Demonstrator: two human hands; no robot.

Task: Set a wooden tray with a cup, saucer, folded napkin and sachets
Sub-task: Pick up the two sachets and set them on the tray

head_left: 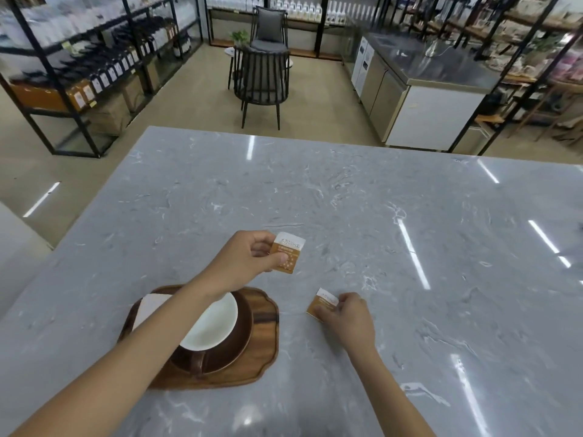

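Observation:
A wooden tray [262,345] lies near the table's front left. On it stands a dark brown saucer [235,348] with a cup [211,326], brown outside and white inside, its handle toward me. A pale folded napkin [148,309] lies on the tray's left part, partly hidden by my left forearm. My left hand [243,258] reaches over the tray and pinches an orange-and-white sachet [288,252] above the table beyond it. My right hand [347,316] grips a second sachet [321,304] at the table surface, right of the tray.
The grey marble table [410,247] stretches far ahead and to the right. Beyond its far edge stand dark chairs [262,80], shelving with bottles [94,67] on the left and a steel counter [426,86] on the right.

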